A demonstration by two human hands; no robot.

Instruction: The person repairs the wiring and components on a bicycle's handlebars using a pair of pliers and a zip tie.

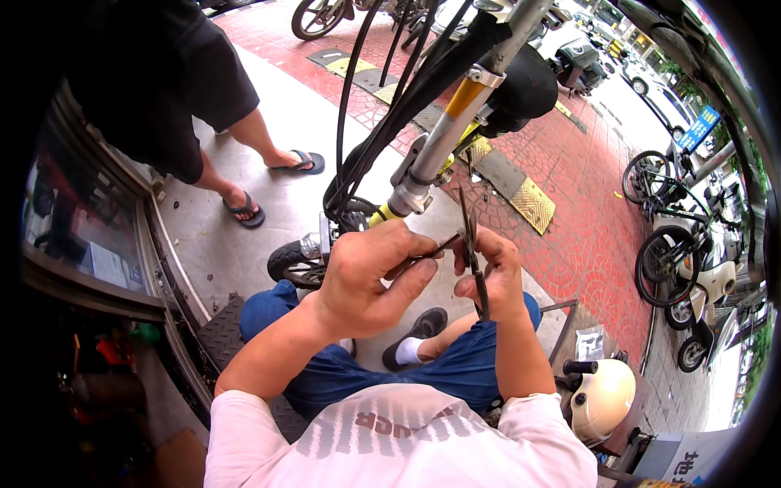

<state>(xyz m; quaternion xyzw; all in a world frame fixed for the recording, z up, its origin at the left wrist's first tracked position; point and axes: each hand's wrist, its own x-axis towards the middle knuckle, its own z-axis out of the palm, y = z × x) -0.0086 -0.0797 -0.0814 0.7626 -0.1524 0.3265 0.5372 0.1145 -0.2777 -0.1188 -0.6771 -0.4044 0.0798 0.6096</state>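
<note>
In front of my chest, my left hand (370,276) is closed, pinching a thin black cable (446,245) between thumb and fingers. The cable's short end points toward my right hand (498,272). That hand is wrapped round dark scissors (470,244), their slim pointed blades upward and slightly apart. The cable's end lies close beside the blades; whether they touch I cannot tell. Just beyond my hands, a scooter's silver and yellow stem (435,150) leans up to the right. Several black cables (370,150) hang along it, and its small wheel (294,264) is left of my hands.
A person in dark shorts (218,77) and flip-flops stands at the far left, near a glass-fronted cabinet (89,220). A cream helmet (606,398) lies at my right. Yellow-black ramps (521,191) cross the red paving. Parked bikes (671,260) line the right.
</note>
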